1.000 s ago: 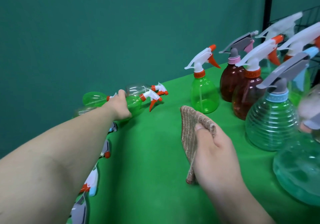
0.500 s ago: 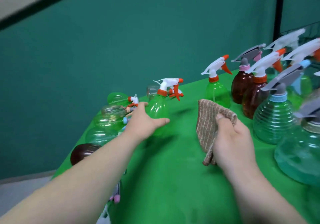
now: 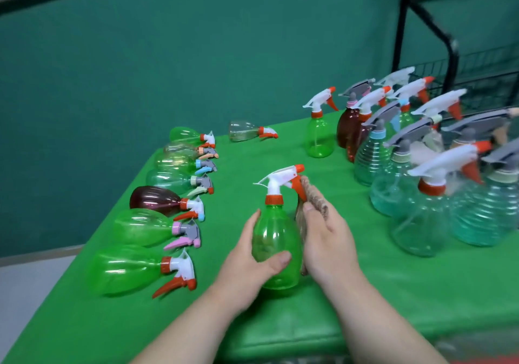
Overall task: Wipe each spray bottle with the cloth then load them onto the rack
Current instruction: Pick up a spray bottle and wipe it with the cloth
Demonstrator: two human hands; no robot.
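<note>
Left hand [image 3: 252, 262]: grips the lower body of the green spray bottle [image 3: 276, 240], with the thumb curled across its front and the fingers round its left side.
Right hand [image 3: 328, 240]: holds the cloth [image 3: 314, 198], with the thumb pinching it near the top, and presses it flat against the bottle's right side. The fingers are hidden behind cloth and bottle.
Lying row [image 3: 154, 199]: seven spray bottles on their sides along the left edge of the bench [image 3: 365, 293], bases to the left and trigger heads toward the middle. The nearest two are green, then comes one brown, then three clear or pale, and the farthest is green. All are see-through, and I cannot tell whether any holds liquid.
Lone clear bottle [image 3: 243, 131]: on its side near the bench's far edge, apart from the row, with an orange trigger pointing right.
Green spray bottle: upright in the middle of the bench between the two hands, with an orange collar, a white head, and an orange nozzle and trigger turned right. The cloth touches the trigger.
Cloth: brown and woven, held upright between the right palm and the bottle.
Standing group [image 3: 370, 161]: upright spray bottles crowded on the bench's right side. They are green, brown, ribbed clear and teal-tinted, with white, grey and orange heads.
Rack [image 3: 477, 82]: black wire, behind the standing group at the far right.
</note>
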